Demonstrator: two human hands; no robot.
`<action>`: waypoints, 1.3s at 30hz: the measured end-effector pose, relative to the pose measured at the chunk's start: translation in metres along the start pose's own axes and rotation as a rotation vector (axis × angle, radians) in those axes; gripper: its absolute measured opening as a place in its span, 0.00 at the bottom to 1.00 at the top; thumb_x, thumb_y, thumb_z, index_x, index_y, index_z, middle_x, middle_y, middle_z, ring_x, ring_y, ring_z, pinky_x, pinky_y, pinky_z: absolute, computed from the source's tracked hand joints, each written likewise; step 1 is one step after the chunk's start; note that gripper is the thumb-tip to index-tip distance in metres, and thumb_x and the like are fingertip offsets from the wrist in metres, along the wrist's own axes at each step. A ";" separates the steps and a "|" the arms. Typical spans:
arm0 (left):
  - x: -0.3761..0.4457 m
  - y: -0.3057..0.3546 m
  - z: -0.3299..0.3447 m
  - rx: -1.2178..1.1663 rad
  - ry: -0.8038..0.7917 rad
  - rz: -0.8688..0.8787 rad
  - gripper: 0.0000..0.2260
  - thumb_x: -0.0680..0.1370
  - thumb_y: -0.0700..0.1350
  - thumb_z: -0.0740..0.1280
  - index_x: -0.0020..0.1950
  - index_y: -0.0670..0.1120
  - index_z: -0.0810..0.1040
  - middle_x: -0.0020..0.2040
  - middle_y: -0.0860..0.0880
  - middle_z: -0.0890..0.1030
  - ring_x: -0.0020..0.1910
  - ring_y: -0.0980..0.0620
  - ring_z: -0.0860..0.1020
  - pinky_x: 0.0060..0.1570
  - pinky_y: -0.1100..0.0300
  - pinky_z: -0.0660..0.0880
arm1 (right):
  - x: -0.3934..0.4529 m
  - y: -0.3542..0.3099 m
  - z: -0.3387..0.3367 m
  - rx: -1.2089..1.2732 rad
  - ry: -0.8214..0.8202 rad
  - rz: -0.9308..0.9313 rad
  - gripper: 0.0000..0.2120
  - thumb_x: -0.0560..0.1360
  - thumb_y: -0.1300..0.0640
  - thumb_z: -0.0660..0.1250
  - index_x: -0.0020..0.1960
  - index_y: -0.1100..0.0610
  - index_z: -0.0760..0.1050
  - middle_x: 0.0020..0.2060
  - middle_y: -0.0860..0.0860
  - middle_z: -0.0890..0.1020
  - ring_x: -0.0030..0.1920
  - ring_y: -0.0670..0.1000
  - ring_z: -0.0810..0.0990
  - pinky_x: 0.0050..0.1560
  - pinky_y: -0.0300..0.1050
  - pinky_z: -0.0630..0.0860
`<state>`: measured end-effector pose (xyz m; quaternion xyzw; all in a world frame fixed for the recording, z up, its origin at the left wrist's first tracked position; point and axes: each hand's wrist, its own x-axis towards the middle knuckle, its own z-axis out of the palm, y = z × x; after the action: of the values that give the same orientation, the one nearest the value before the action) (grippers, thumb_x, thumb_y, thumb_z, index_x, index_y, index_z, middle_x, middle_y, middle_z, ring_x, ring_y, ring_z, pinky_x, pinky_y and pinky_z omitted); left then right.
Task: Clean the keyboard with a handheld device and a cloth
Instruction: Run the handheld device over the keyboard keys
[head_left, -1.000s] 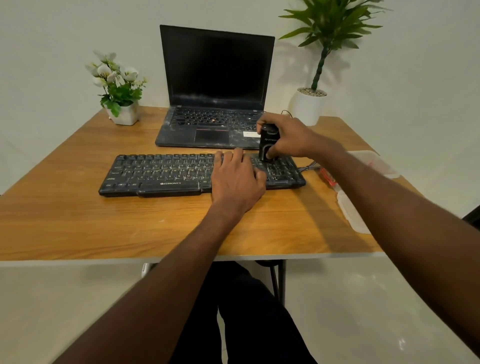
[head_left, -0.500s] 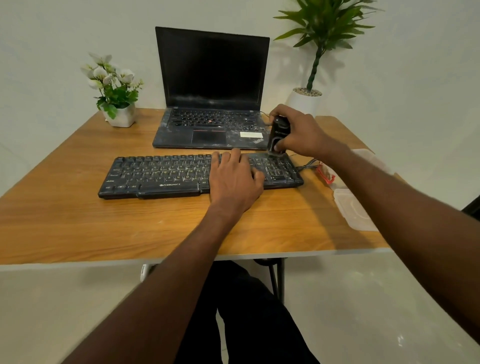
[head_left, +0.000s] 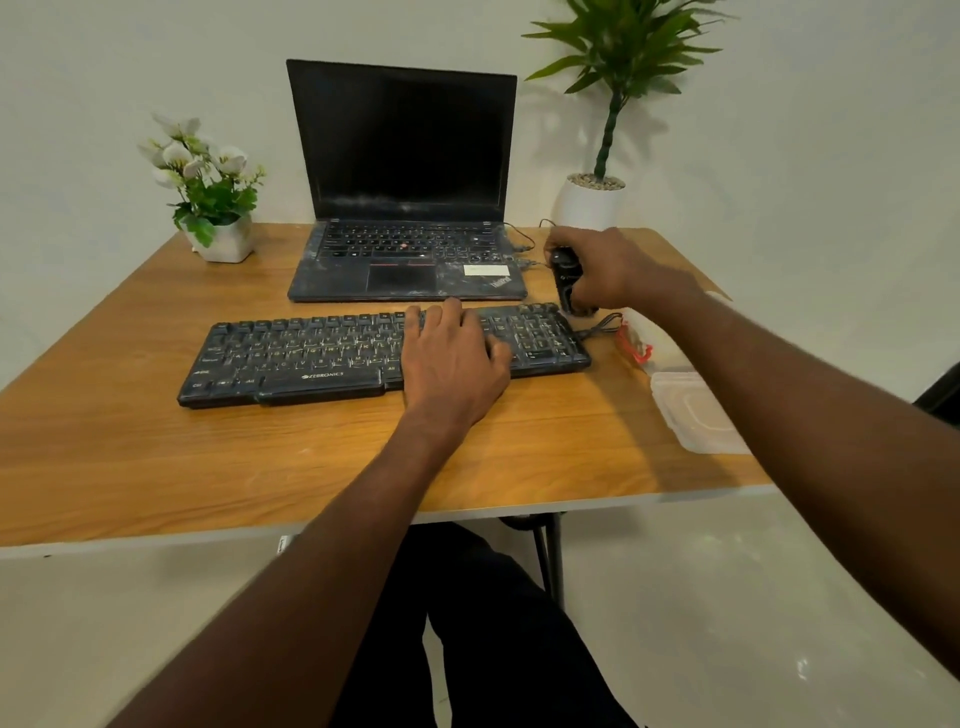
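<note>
A dusty black keyboard (head_left: 311, 358) lies across the wooden table (head_left: 156, 467), its cable trailing off to the right. My left hand (head_left: 452, 353) rests flat on the keyboard's right half, fingers spread over the keys. My right hand (head_left: 608, 270) grips a small black handheld device (head_left: 569, 280), held upright just beyond the keyboard's far right corner, its lower end close to the table. No cloth can be made out with certainty.
An open, dusty black laptop (head_left: 405, 208) stands behind the keyboard. A small white flower pot (head_left: 223, 241) sits at the back left, a tall potted plant (head_left: 589, 200) at the back right. A clear plastic box (head_left: 696, 410) and a red-edged packet (head_left: 636, 343) lie at the right.
My right hand has carried the device off the keyboard's right end, moving it right and back toward the table beside the laptop. My left hand has stayed on the keys.
</note>
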<state>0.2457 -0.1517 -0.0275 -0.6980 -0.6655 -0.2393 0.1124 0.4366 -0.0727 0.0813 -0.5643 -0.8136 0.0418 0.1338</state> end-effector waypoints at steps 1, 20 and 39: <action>0.000 0.000 0.000 0.001 -0.002 0.000 0.24 0.83 0.56 0.55 0.63 0.43 0.82 0.62 0.44 0.79 0.64 0.44 0.76 0.80 0.39 0.59 | 0.001 -0.001 -0.004 -0.038 0.025 0.015 0.29 0.69 0.67 0.75 0.67 0.52 0.72 0.61 0.59 0.79 0.60 0.61 0.77 0.49 0.49 0.73; -0.001 0.002 -0.002 0.014 -0.019 -0.012 0.24 0.83 0.56 0.55 0.67 0.43 0.81 0.66 0.43 0.78 0.68 0.43 0.75 0.81 0.40 0.57 | 0.012 -0.030 0.014 0.130 0.025 -0.122 0.29 0.69 0.66 0.76 0.66 0.51 0.72 0.56 0.53 0.78 0.56 0.55 0.77 0.47 0.45 0.73; 0.001 -0.001 0.001 0.008 -0.016 -0.004 0.24 0.82 0.57 0.55 0.64 0.43 0.82 0.62 0.44 0.78 0.64 0.44 0.76 0.78 0.39 0.61 | 0.008 -0.007 0.012 0.229 0.019 -0.023 0.31 0.68 0.65 0.78 0.66 0.50 0.72 0.60 0.55 0.79 0.58 0.57 0.78 0.52 0.50 0.78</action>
<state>0.2452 -0.1505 -0.0280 -0.6982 -0.6687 -0.2312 0.1091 0.4240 -0.0668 0.0724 -0.5365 -0.8085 0.1274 0.2056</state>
